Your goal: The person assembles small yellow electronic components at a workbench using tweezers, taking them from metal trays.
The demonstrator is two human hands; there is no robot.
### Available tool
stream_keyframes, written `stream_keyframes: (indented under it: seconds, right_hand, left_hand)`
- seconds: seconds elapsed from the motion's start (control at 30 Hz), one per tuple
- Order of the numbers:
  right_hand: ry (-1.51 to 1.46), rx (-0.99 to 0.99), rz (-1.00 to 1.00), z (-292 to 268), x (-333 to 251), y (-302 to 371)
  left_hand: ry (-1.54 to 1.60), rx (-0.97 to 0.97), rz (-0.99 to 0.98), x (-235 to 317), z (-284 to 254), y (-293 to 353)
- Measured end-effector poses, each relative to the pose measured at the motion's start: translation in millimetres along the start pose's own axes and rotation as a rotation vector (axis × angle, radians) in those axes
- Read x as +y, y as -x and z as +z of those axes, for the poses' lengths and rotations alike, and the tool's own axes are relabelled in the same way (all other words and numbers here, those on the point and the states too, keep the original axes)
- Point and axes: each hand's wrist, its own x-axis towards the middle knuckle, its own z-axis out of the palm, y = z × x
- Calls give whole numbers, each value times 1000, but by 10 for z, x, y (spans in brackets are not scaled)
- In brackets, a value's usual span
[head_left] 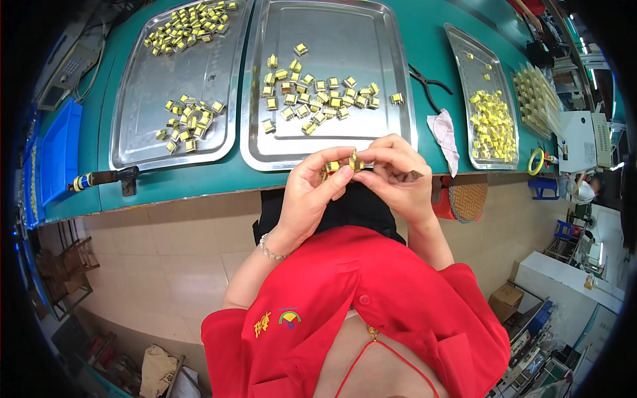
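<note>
Just in front of the table's near edge, my left hand [308,192] pinches between thumb and fingers. At its fingertips is a small yellow-wrapped transformer [333,166], partly covered by the fingers. My right hand [406,182] meets it from the other side, closed on a second small yellow transformer [355,162] that touches or nearly touches the left thumb. Beyond both hands lies a metal tray [332,26] with several loose transformers [321,97] of the same kind, yellow with dark cores and pins.
To the left, another metal tray [149,86] bears two piles of transformers. On the right are black pliers [431,83], a pale cloth [444,139], a tray [462,50] of yellow parts and a yellow tape roll [535,161]. A dark-handled tool [106,178] lies near a blue bin [63,146].
</note>
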Motion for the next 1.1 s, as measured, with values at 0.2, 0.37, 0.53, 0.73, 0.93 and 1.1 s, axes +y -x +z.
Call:
stream_keyframes:
  seconds: [0.2, 0.37, 0.53, 0.73, 0.93, 1.1]
  right_hand:
    - [-52, 51, 115, 14, -66, -10]
    - [-119, 55, 167, -3, -1, 25]
    - [-136, 59, 163, 7, 11, 27]
    - [-117, 28, 128, 15, 3, 13]
    - [-106, 4, 161, -5, 12, 3]
    - [-89, 28, 239, -109, 37, -103]
  left_hand:
    - [198, -33, -126, 6, -40, -18]
    - [222, -70, -128, 20, -53, -21]
    - [223, -63, -140, 23, -45, -23]
    - [103, -74, -64, -27, -69, -3]
    - [-50, -10, 10, -23, -50, -1]
    - [-140, 9, 75, 15, -44, -4]
